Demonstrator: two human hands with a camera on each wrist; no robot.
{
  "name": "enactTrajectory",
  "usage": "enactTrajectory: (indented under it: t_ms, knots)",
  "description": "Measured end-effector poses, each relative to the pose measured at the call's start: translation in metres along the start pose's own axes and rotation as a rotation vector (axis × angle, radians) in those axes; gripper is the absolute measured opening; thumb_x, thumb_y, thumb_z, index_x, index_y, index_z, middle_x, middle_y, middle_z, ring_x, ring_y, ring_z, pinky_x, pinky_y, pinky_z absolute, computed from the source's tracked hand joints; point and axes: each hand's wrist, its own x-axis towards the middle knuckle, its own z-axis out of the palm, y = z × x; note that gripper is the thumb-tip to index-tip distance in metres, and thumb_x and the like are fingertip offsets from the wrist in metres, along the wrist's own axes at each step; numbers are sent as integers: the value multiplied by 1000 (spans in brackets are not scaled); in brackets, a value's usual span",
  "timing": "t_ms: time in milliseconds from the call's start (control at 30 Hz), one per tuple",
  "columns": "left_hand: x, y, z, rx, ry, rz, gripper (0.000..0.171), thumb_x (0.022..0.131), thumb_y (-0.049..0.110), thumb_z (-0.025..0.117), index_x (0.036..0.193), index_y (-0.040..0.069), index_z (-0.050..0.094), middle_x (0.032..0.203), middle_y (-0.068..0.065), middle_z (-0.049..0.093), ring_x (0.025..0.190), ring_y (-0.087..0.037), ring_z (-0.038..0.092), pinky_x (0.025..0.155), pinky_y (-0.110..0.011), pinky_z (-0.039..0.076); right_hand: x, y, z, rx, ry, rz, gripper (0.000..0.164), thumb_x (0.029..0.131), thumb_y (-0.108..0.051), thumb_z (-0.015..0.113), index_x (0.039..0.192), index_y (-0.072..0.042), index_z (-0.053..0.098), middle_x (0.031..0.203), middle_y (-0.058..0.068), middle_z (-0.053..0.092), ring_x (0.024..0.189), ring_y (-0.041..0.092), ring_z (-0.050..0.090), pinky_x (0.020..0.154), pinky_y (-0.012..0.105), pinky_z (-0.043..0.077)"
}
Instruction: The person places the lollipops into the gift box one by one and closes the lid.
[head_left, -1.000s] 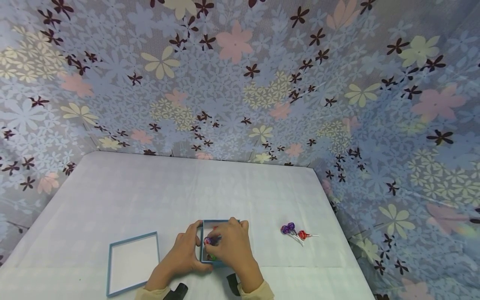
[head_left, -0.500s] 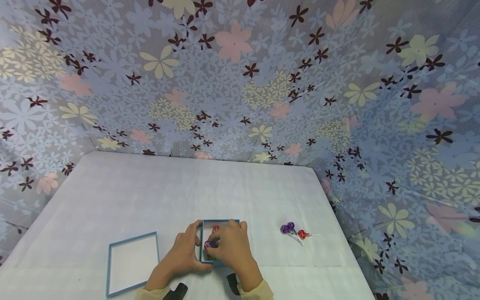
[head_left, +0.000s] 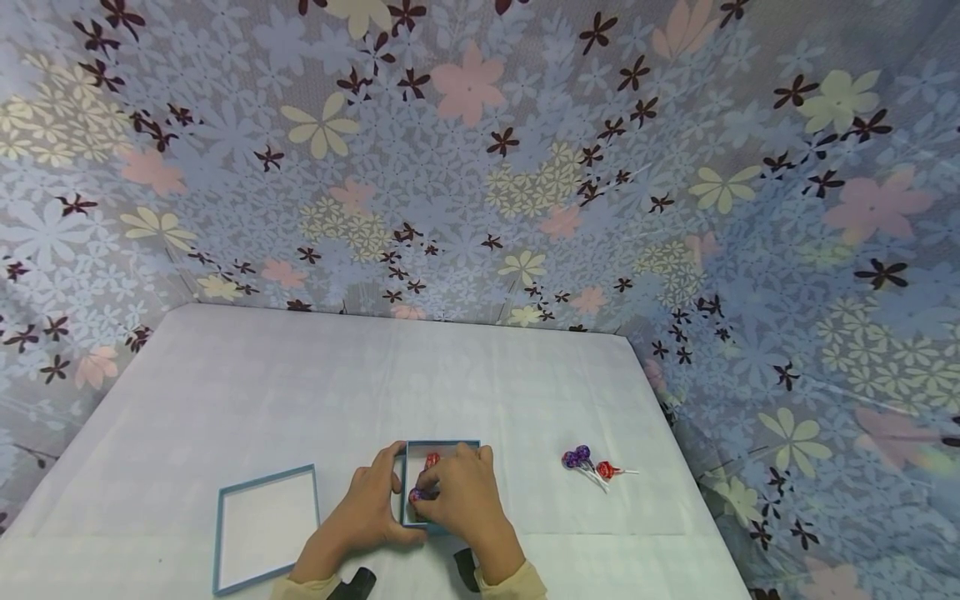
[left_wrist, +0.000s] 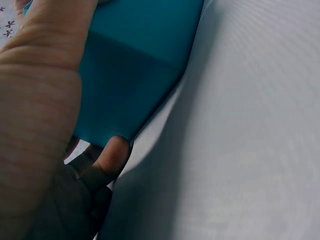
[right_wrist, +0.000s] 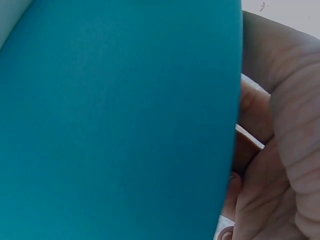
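A small blue box stands on the white table with its top uncovered. My left hand grips its left side, fingers at the far corner and thumb along the near side. Inside the box, the thumb and fingers of my right hand pinch a purple-wrapped lollipop; its stick is hidden. A red lollipop lies farther back in the box, partly covered by that hand. Both wrist views are filled mostly by the teal outer wall of the box, with bent fingers beside it.
Left of the box lies a shallow blue-rimmed lid, its white inside facing up. Two purple lollipops and a red-wrapped lollipop lie on the table to the right. A flowered cloth hangs behind the table.
My right hand has shifted the purple lollipop slightly toward the near side of the box, and more of the red lollipop shows behind it. My left hand has stayed in place.
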Motion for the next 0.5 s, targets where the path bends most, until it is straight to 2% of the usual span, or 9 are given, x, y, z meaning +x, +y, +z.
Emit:
enactTrajectory:
  t_ms: [500]
  knots:
    - [0, 0, 1, -16, 3, -17, 135, 51, 65, 91, 152, 4, 26, 92, 10, 46, 82, -5, 43, 88, -40, 32, -4, 1, 2, -9, -20, -28, 14, 68, -42, 90, 76, -36, 81, 72, -24, 68, 74, 3, 43, 73, 36, 25]
